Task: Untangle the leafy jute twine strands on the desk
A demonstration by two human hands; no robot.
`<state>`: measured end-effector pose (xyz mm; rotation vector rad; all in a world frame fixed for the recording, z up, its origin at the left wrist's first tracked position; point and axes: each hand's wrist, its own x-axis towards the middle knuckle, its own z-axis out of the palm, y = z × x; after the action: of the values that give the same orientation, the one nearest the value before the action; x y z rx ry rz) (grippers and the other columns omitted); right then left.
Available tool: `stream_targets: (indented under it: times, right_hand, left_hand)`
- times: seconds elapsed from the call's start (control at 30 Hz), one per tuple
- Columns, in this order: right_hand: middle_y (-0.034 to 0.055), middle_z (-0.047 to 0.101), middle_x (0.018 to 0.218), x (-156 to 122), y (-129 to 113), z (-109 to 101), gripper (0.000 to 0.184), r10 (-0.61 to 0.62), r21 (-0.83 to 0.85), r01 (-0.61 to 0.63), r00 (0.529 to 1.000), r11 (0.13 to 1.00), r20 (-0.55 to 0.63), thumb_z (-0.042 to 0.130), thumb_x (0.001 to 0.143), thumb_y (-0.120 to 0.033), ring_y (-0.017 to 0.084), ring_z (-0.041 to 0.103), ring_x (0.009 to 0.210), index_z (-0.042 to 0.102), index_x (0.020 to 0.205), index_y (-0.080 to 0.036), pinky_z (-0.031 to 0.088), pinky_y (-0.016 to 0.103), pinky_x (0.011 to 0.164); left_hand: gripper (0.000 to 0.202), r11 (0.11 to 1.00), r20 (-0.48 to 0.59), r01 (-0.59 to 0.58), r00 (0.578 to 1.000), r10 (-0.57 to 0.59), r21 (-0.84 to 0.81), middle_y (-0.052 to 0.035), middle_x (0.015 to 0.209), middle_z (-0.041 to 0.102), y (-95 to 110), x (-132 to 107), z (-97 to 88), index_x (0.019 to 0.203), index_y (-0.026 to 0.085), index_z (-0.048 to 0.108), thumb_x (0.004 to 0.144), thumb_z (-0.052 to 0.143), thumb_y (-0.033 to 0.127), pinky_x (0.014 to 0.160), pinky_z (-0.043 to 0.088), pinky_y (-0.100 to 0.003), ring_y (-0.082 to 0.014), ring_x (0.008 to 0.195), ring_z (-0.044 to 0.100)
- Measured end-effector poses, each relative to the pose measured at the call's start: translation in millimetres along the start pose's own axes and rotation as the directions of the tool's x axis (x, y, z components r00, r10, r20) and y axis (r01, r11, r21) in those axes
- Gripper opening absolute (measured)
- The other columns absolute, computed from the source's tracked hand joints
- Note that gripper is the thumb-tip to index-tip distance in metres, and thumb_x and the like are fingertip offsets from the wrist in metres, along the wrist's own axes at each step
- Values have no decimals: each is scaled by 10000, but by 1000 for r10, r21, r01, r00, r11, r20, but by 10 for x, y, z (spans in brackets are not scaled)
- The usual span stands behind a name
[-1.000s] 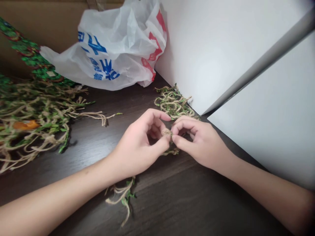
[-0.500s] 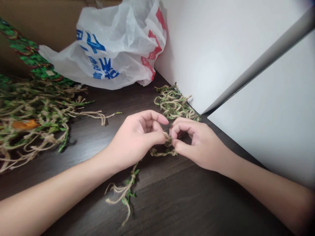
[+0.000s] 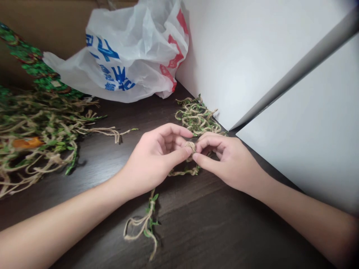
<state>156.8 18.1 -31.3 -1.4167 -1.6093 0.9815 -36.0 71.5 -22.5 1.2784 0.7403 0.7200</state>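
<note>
My left hand and my right hand meet above a dark wood table. Between their thumbs and fingertips they pinch a small knot of jute twine, partly hidden by my fingers. A strand of this twine with small green leaves curves beneath my hands. Below my left wrist lies a looped tail of the same leafy twine. A heap of leafy twine sits just beyond my right hand, against the wall.
A large tangle of leafy jute twine lies at the left, with an orange piece in it. Behind it are a green foil garland and a white plastic bag printed in blue and red. White panels rise at the right.
My fingers have shifted on the knot, and it now sits higher between my hands. The strand beneath it stretches further left, and the lower tail has moved slightly.
</note>
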Motion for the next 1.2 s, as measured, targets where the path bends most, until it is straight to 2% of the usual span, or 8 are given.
stream_targets:
  times: [0.2,0.33,0.5,0.63,0.73,0.9,1.07,1.2]
  right_hand:
    - [-19,626,789,13,-33,-4,72,-26,-47,29,997,998,72,636,789,-140,164,581,776,645,749,-200,454,336,762]
    - [-24,632,799,17,-58,-21,87,-21,-48,27,992,998,126,629,774,-114,157,584,793,646,759,-198,441,322,778]
    - [-31,601,773,25,-63,-46,77,21,29,-25,989,999,147,627,794,-137,148,547,753,617,755,-203,430,306,731]
    - [-29,596,762,21,-53,-30,108,21,42,-26,993,999,115,625,791,-116,148,544,750,604,734,-205,430,305,734]
    - [-20,633,788,15,-45,-3,99,19,60,-24,997,998,74,649,820,-130,155,571,771,634,755,-203,448,310,753]
    - [-10,676,819,10,-45,-3,77,47,135,-57,996,989,79,709,853,-185,161,600,788,675,786,-198,467,320,777]
    - [-31,608,707,13,-46,-36,159,99,298,-130,988,946,117,715,770,-144,149,539,723,618,656,-198,417,313,719]
    - [-40,580,672,12,-52,-35,144,102,311,-134,988,941,117,668,730,-113,139,505,692,601,636,-198,390,305,691]
  left_hand:
    - [254,980,82,78,995,-64,-183,7,798,688,-79,-12,12,1110,141,641,891,771,125,707,486,-222,-91,721,617]
    - [254,944,87,145,988,-124,-296,7,755,695,-57,-21,26,1044,129,646,836,762,41,649,453,-201,-82,667,615]
    - [269,905,81,183,983,-165,-385,-1,701,709,-9,-8,9,977,119,668,764,761,-15,654,467,-199,-88,633,632]
    - [296,939,50,151,988,-143,-309,-11,743,720,-33,-3,-14,1043,126,686,779,792,45,692,489,-232,-110,661,639]
    - [350,982,29,52,998,-48,-181,-21,821,732,-40,-2,-24,1124,149,669,813,830,134,755,521,-271,-140,744,666]
    - [347,999,4,-22,1000,22,-46,-16,836,723,-3,0,-27,1092,156,663,814,868,190,754,540,-270,-145,768,673]
    - [249,994,96,1,995,10,-111,-7,815,713,-17,4,-40,1072,156,681,866,820,149,735,527,-241,-120,742,657]
    - [214,979,163,49,986,-16,-199,-14,832,718,-54,9,-45,1061,164,717,873,820,154,760,515,-242,-120,764,656]
